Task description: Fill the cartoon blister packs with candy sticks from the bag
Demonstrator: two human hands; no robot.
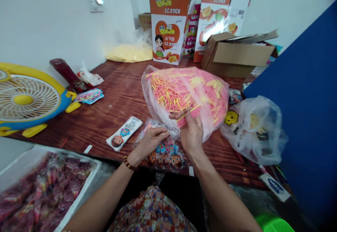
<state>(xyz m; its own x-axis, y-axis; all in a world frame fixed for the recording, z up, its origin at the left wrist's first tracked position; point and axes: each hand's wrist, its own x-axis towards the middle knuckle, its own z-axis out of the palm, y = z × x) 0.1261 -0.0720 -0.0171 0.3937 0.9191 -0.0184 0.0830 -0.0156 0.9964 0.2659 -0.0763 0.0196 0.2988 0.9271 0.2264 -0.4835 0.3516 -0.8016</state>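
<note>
My right hand [193, 132] is closed around a small bundle of thin pink sticks [188, 117], with a few yellow ones among them. Just left of it, my left hand [153, 140], with a beaded bracelet on the wrist, has its fingertips pinched together; whatever may be between them is too small to make out. Behind both hands lies a large clear plastic bag [223, 95] full of loose pink and yellow sticks [171, 93]. Several clear printed packets [168, 153] lie under and beside my left hand. Further left rests a neat stack of flat printed packets [124, 133].
A yellow and blue fan [28, 98] stands at left, near a dark red bottle [65, 72]. Below it, a white foam box [96, 170] holds many wrapped packets. Printed cartons [167, 25] and an open cardboard box [237, 56] stand behind. A knotted plastic bag [259, 130] sits right.
</note>
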